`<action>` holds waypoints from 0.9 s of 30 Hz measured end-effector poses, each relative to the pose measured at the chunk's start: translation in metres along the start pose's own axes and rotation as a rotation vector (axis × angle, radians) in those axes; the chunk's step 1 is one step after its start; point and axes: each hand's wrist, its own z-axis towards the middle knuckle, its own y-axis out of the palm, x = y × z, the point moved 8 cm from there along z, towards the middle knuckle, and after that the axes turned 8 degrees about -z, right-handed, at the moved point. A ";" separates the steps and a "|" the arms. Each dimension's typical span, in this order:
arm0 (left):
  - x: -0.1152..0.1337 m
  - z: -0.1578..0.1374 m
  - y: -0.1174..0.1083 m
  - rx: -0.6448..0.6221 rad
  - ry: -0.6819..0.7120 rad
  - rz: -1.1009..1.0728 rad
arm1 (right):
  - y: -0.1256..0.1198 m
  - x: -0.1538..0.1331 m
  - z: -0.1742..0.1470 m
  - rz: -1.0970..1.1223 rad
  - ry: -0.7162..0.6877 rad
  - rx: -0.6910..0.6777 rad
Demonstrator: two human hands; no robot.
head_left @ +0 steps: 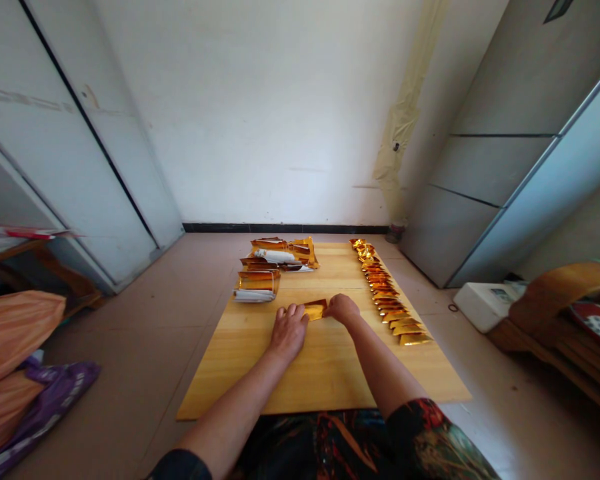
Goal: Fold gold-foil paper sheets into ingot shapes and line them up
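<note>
A gold foil piece [315, 310] lies across the middle of the wooden board, partly covered by my fingers. My left hand [289, 329] is closed over its left end, fingers bent and pressed down on it. At the other end, my right hand [343, 309] pinches the foil's edge; the thumb tip is mostly hidden. Back left are flat gold foil sheets [260, 281] with white pieces, one a white bundle [275, 256]. Along the board's right side runs a slanting row of folded gold foil pieces [387, 293], overlapping one another.
The wooden board [300, 387] stands low in front of my lap. A white wall [280, 133] rises behind it, with a grey refrigerator [500, 153] at right. Orange and purple bags [15, 373] are at left; a white box [485, 303] and wooden furniture [545, 320] are at right.
</note>
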 end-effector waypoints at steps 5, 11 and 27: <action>0.011 0.008 0.012 -0.135 0.034 0.057 | -0.005 0.001 -0.017 0.015 -0.141 0.245; 0.023 0.010 0.022 -0.180 0.012 0.111 | 0.012 -0.015 -0.029 -0.121 -0.405 0.398; 0.023 0.004 0.015 -0.087 -0.124 0.025 | 0.005 -0.009 -0.025 -0.022 -0.147 0.332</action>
